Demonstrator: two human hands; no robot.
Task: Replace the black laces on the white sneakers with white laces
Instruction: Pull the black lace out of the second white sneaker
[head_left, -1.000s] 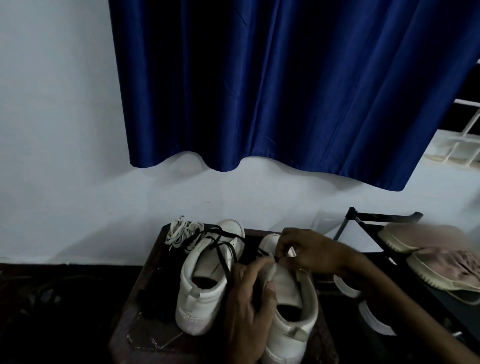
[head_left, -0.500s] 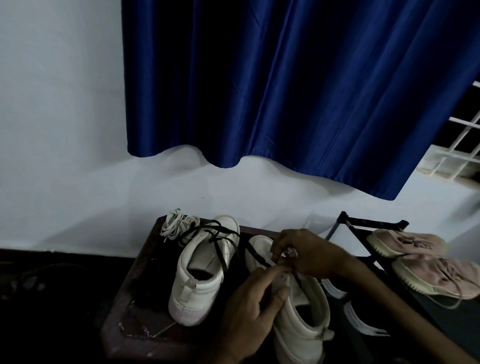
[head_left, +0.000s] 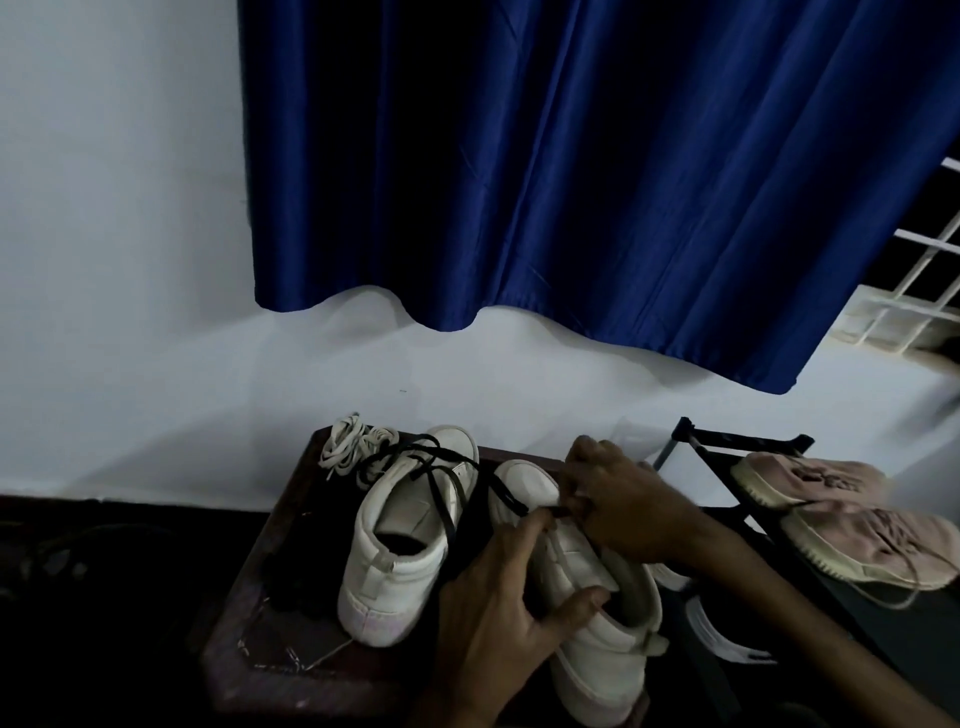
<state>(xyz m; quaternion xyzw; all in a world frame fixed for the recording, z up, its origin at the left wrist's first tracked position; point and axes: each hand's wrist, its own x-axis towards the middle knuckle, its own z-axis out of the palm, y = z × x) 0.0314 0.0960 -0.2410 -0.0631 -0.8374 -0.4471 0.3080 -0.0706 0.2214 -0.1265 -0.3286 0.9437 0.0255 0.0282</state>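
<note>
Where curtain (head_left: 571, 182) hangs, white sneakers (head_left: 400, 545), dark table (head_left: 260, 665)

low table (head_left: 249, 629): left sneaker (head_left: 395, 561) on it at 9 o'clock of right sneaker (head_left: 597, 654); spare laces (head_left: 353, 452) at table's 11 o'clock corner; rack (head_left: 727, 452) at table's 3 o'clock, two shoes (head_left: 836, 509) on it.

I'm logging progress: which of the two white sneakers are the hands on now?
The right-hand sneaker: the left hand grips its side, the right hand pinches its black lace. The left-hand sneaker stands untouched.
</note>
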